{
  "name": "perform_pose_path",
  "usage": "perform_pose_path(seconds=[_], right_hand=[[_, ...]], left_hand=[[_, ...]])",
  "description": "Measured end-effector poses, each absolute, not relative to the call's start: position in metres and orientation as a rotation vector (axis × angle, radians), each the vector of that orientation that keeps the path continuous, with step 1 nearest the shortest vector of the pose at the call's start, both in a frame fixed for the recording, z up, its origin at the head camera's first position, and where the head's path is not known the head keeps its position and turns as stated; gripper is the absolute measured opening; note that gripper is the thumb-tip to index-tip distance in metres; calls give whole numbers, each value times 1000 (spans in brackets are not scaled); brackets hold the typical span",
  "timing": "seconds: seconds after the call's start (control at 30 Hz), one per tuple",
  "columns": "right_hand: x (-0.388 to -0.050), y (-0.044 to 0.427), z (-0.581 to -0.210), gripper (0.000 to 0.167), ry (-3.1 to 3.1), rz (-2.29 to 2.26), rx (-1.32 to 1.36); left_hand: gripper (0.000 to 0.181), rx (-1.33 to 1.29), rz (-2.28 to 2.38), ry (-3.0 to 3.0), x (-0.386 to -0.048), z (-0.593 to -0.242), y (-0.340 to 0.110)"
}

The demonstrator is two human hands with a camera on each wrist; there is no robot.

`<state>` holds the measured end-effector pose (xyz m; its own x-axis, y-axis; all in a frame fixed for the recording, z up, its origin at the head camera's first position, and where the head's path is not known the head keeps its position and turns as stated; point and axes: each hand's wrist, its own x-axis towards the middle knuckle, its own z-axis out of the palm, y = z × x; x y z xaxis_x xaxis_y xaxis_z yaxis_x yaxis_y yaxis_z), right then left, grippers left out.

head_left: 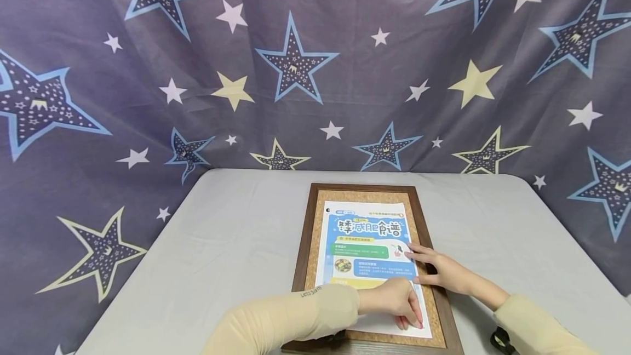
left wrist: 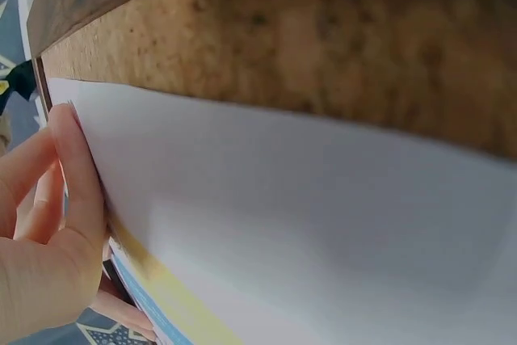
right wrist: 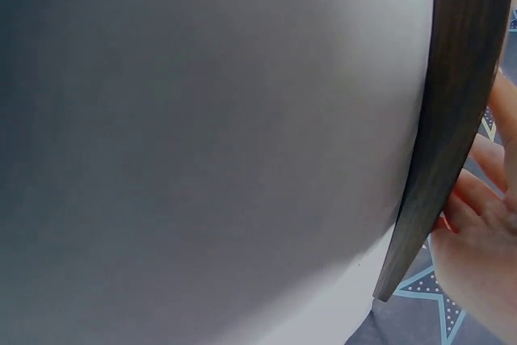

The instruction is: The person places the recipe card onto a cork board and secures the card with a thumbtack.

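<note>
A printed poster (head_left: 373, 267) with blue, green and yellow blocks lies on a cork board (head_left: 436, 311) with a dark brown wooden frame (head_left: 305, 234). Reaching across the poster, my left hand (head_left: 396, 297) pinches a small pink push pin (head_left: 421, 326) at the sheet's lower right corner. The fingers mostly hide the pin. My right hand (head_left: 446, 273) rests on the right edge of the poster and frame, its fingers extended. A dark pin (head_left: 328, 210) sits at the upper left corner; a small reddish one (head_left: 401, 215) shows at the upper right.
The board lies on a table with a pale grey cloth (head_left: 236, 245). Behind hangs a dark purple-grey curtain (head_left: 345, 114) with star prints. A black object (head_left: 502, 339), perhaps a wrist strap, shows by the right sleeve.
</note>
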<state>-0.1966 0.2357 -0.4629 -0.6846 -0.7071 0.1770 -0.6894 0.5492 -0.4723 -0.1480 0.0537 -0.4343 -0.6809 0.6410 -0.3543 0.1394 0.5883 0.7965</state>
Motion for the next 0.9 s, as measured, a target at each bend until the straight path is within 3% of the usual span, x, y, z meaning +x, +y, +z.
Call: perform_pose_path(seconds=[0.23,0.53,0.9], right_hand=[[-196,235,-460,54,2742,-801,-1191],[-189,239,-450,47,2779,-804,-1100],[-176,241,-432,46,2936,-816,-947]], left_hand=[[2,647,1025,2139,-154,-437,49],[6,1049,593,2483,-165,-429,32],[17,967,626,2762,-183,-410,-23]])
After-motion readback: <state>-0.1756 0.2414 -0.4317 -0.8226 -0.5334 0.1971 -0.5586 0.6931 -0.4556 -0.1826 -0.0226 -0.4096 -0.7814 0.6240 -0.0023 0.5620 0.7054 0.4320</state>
